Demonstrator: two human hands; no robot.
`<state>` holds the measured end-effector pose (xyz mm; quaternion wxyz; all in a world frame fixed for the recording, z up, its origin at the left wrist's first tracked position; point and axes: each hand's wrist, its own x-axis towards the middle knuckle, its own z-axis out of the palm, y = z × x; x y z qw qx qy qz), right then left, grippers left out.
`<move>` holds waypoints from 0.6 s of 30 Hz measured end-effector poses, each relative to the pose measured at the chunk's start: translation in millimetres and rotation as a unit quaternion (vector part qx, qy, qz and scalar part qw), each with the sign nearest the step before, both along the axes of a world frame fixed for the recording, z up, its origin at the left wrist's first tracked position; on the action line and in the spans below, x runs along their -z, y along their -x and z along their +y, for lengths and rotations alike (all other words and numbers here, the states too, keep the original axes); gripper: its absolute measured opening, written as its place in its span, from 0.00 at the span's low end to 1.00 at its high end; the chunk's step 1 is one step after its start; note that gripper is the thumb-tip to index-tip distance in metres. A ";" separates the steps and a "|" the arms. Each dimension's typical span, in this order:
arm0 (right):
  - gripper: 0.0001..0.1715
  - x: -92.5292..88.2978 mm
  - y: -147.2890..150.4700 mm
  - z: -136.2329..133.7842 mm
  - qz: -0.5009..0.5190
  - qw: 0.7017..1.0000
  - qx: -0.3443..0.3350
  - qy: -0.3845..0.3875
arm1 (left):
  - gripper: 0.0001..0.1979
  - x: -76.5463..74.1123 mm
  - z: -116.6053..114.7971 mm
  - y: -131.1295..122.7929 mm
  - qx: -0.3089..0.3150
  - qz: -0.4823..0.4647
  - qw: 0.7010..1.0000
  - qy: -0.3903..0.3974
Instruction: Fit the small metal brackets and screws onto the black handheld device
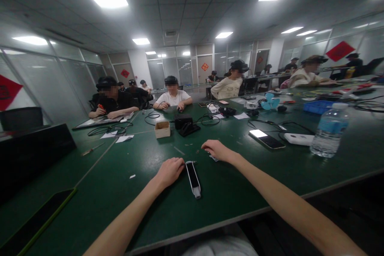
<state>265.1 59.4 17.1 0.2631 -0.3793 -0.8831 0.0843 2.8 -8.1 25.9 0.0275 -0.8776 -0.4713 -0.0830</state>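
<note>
1. Both forearms reach in from the bottom edge over the green table [126,192].
2. Left hand [169,171]: closed fist, knuckles touching the far end of the strip [193,178]. Anything inside the fist is too small to tell.
3. Strip: narrow, black with white edge, flat on the table between the hands, long axis pointing toward the camera.
4. Right hand [217,151]: palm down, fingers bent over a white scrap [214,158]. Can't tell if it's gripped or just covered.
5. Beyond the hands: box [162,129], black unit [186,126] with cables.
6. To the right: phone [267,139] with lit screen, bottle [329,130].
7. Other people are seated on the far side.
</note>
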 end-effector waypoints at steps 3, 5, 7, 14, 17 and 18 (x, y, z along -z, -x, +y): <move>0.10 3.3 25.1 -16.9 0.034 0.998 -0.059 -0.012 | 0.09 0.8 0.8 -0.6 -0.002 0.007 1.000 -0.010; 0.09 4.9 38.2 -26.4 0.050 0.995 -0.079 -0.020 | 0.09 0.8 0.9 -0.9 -0.002 0.008 1.000 -0.012; 0.09 6.1 46.0 -32.2 0.060 0.994 -0.084 -0.022 | 0.09 0.5 0.9 -0.9 -0.002 0.008 1.000 -0.013; 0.10 6.0 42.6 -31.5 0.071 0.996 -0.057 -0.016 | 0.09 -1.1 -0.5 -0.6 0.001 -0.004 1.000 -0.005; 0.09 2.3 40.0 -32.8 0.068 0.996 -0.058 -0.005 | 0.09 -1.9 -1.3 -0.7 -0.001 -0.002 1.000 -0.002; 0.09 0.9 39.6 -33.9 0.066 0.996 -0.062 0.000 | 0.09 -1.9 -1.5 -0.7 -0.001 -0.001 1.000 -0.002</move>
